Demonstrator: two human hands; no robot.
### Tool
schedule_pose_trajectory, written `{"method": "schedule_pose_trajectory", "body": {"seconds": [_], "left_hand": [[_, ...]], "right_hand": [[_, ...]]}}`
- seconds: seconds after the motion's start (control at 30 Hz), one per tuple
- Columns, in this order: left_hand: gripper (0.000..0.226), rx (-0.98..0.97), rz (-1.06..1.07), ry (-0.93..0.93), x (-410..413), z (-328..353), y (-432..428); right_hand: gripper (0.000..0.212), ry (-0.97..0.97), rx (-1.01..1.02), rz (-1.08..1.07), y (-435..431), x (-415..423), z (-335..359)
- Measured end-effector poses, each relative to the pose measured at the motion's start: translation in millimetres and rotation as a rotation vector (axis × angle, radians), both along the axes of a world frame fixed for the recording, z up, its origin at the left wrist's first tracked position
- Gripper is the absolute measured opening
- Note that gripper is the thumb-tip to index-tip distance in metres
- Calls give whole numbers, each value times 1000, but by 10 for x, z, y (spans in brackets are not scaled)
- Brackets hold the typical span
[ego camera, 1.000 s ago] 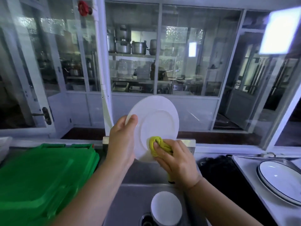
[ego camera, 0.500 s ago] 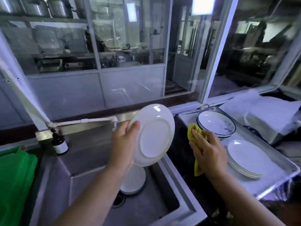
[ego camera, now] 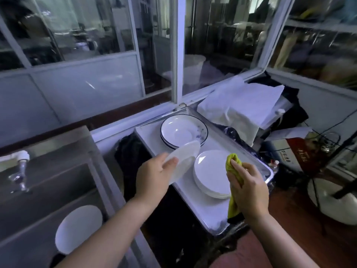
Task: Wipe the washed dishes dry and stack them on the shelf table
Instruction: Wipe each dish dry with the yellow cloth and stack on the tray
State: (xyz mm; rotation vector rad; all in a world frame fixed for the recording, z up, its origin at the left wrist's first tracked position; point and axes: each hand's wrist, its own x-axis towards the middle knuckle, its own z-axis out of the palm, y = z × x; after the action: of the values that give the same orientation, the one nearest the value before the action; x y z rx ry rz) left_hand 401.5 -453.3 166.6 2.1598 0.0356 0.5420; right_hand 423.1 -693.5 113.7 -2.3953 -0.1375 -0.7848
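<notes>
Plate (ego camera: 183,161) in left hand (ego camera: 154,176), cloth (ego camera: 233,161) in right hand (ego camera: 249,188); box (ego camera: 303,153) lettering unreadable

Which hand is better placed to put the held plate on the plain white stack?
The left hand: it grips the plate, tilted, close beside the stack of white plates. The right hand is busy holding the yellow cloth.
</notes>
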Motion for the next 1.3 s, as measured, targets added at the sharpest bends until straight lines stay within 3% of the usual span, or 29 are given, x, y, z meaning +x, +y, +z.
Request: {"method": "schedule_pose_trajectory", "body": {"seconds": [0.1,0.23,0.43,0.7,0.93,1.1,1.3], "left_hand": [[39,202,-57,-62,375,-227,-420],[28,550,-161,-251,761,-509,-894],[24,764,-337,-447,1191,-876,-1306],[20,837,-359,-540,1355,-1239,-1464],[2,851,-399,-601,1316,-1527,-1469],[37,913,-412,-542,1226,-1829,-1492],[38,880,-411,-435,1131,-2067,-1492]], "right_hand": [[36,38,-14,-28,-385,257,-142],[29,47,9,-65,-743,481,-329],[33,73,62,-131,-1069,650,-479],[33,90,24,-177,-1299,608,-638],[34,122,31,-191,-1299,641,-741],[33,161,25,-188,-1301,631,-842],[34,188,13,-166,-1326,601,-916]]}}
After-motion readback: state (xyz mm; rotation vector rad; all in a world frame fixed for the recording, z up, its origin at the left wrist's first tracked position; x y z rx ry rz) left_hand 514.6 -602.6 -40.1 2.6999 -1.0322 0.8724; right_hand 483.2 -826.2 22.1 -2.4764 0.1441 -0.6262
